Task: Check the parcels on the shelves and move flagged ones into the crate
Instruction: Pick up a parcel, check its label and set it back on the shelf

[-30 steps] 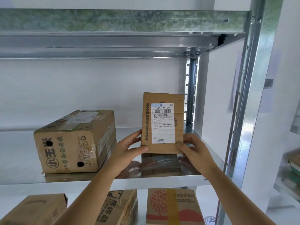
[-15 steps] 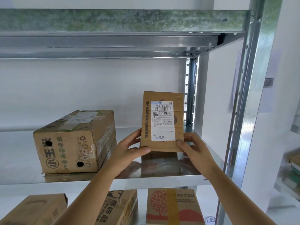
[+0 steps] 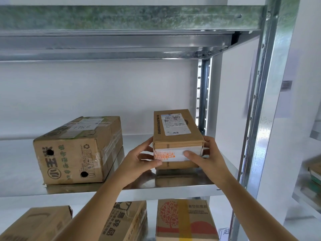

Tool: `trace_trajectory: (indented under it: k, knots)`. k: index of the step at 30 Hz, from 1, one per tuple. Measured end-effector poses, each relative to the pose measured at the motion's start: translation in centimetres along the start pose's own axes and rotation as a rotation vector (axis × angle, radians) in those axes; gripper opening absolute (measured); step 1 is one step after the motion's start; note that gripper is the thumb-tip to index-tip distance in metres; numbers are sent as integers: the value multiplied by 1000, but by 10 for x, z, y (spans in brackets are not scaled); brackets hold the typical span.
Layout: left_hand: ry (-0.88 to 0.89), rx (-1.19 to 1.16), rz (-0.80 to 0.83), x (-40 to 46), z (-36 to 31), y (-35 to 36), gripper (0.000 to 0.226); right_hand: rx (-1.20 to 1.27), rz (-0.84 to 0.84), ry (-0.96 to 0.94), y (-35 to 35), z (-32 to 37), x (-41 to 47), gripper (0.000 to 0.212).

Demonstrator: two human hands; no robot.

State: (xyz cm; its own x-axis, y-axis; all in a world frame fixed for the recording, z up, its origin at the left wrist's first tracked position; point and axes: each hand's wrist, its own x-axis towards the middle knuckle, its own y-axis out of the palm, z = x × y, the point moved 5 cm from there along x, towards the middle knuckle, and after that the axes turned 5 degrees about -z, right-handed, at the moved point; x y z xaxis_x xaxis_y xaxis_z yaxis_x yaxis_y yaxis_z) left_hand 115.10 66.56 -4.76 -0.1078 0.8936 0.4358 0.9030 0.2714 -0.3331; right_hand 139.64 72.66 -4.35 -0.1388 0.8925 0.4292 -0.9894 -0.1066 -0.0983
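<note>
A: Two shelves in view on the steel rack (image 3: 267,105). The rack is our landmark. On its upper shelf (image 3: 20,178), left part, sits the big carton (image 3: 76,150) with "7786" handwritten on top. Lower shelf: three more cartons, partly cut off. No crate in sight.

B: Noted. And the parcel we have in hand?

A: The small parcel (image 3: 177,136) lies flat near the rack's right rear post, label face up, white and orange tape across the near end. Our left hand (image 3: 139,162) grasps its left near corner, thumb on the front. Our right hand (image 3: 206,157) clasps the right side, thumb over the tape.

B: Flagged or not?

A: Cannot tell; the print is too small to read.

B: Risks?

A: Misreading the label would send it the wrong way, we judge. The shelf looks slick, so a careless push might slide it off the front edge.
</note>
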Motion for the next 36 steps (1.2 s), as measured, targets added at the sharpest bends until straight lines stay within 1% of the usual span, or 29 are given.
trace_trajectory:
  k: [4, 6, 12, 14, 18, 22, 24, 28, 30, 36]
  knots:
    - [-6, 1, 2, -1, -1, 1, 78, -6, -21, 40, -2, -5, 2, 47]
    - [-9, 7, 7, -1, 0, 1, 74, -25, -23, 54, -2, -7, 3, 47]
    - [-41, -14, -9, -1, 2, 1, 73, -35, -6, 66, -1, -7, 4, 50]
    - [-57, -10, -10, -1, 3, 2, 71, 3, -3, 46, 0, -6, 3, 56]
    - [-81, 43, 7, 0, 6, 4, 76, -17, -37, -36, 0, -7, 5, 85]
    - [-104, 42, -17, 2, 13, 2, 90, -23, 4, -75, 3, -11, 6, 92]
    - [-101, 59, -15, 2, 13, 2, 90, -14, 19, -79, 4, -10, 6, 88]
    - [-98, 105, 21, 1, 9, 5, 79, -1, 28, -74, 5, -5, 4, 77]
    - [-104, 119, 19, 2, 8, 5, 80, 8, 25, -67, 5, -3, 3, 68]
    - [-92, 181, 3, -3, 2, 8, 81, -57, 3, -104, 6, 10, -5, 48]
